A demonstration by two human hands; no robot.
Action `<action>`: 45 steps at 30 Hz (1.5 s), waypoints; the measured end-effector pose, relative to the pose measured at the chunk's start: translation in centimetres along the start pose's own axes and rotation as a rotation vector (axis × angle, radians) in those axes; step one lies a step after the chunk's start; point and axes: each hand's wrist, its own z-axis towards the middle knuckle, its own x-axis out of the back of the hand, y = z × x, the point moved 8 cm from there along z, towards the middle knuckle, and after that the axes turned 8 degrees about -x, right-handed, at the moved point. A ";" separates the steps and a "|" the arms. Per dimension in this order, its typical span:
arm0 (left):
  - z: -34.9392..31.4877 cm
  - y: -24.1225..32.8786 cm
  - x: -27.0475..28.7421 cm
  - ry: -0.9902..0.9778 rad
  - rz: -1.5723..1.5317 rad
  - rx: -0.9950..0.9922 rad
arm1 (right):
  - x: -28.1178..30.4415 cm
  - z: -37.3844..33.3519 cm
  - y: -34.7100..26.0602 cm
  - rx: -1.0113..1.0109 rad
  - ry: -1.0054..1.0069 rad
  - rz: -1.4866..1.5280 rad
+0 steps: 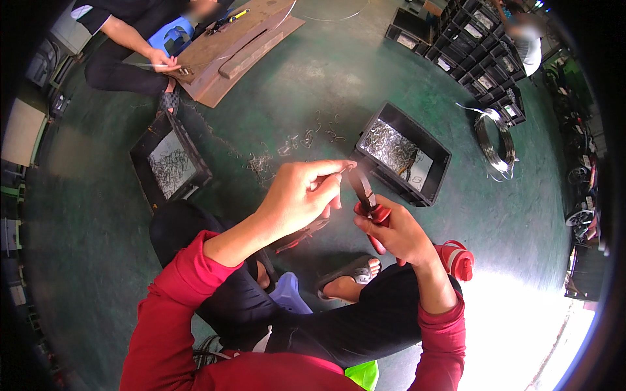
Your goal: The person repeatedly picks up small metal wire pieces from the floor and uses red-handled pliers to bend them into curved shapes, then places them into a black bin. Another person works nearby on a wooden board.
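My right hand point(403, 233) is closed round the red handles of a pair of pliers point(362, 185). Their dark metal jaws point up and away from me, toward my left fingertips. My left hand point(301, 195) is pinched, its index finger stretched to the tip of the jaws. Whatever lies between its fingers is too small to make out. Beyond the pliers on the right stands a black crate point(433, 188) holding many small bent wire pieces point(389, 144). More bent wire pieces point(305, 139) lie scattered on the green floor past my left hand.
Another black crate point(142, 168) with wire pieces stands at left. A wire coil point(493, 144) lies right, near stacked black crates point(479, 49). A red-lidded container point(456, 260) sits by my right knee. At far left a person point(124, 49) works beside a cardboard-covered surface point(251, 32).
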 end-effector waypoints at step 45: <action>-0.9 0.0 -1.0 0.123 -0.171 0.067 | 1.1 0.9 -2.0 0.324 0.593 -0.261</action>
